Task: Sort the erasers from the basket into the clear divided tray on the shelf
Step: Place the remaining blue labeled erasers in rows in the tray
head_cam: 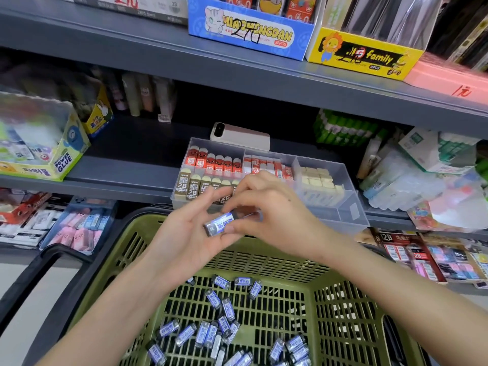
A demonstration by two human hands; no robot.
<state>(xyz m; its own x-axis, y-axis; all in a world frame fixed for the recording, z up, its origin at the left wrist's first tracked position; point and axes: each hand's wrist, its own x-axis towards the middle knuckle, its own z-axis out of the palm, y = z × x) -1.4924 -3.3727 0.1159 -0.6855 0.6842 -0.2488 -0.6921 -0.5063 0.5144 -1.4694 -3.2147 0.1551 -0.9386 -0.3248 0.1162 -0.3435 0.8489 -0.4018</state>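
Note:
A blue-and-white wrapped eraser (218, 224) is held above the green basket (340, 307), between both hands. My left hand (184, 233) cradles it from the left and below. My right hand (274, 215) pinches its right end with thumb and fingers. Several more blue erasers (219, 331) lie loose on the basket floor. Just behind my hands, the clear divided tray (351, 207) sits on the shelf edge. It holds red erasers, brown 2B erasers and cream erasers in separate compartments. Its front right compartment looks empty.
A white phone (240, 137) leans behind the tray. A Power Glue box (52, 159) stands at the left and plastic-wrapped packs (412, 180) at the right. Pink and packaged erasers (79, 228) fill the lower shelf. The upper shelf carries blue and yellow display boxes.

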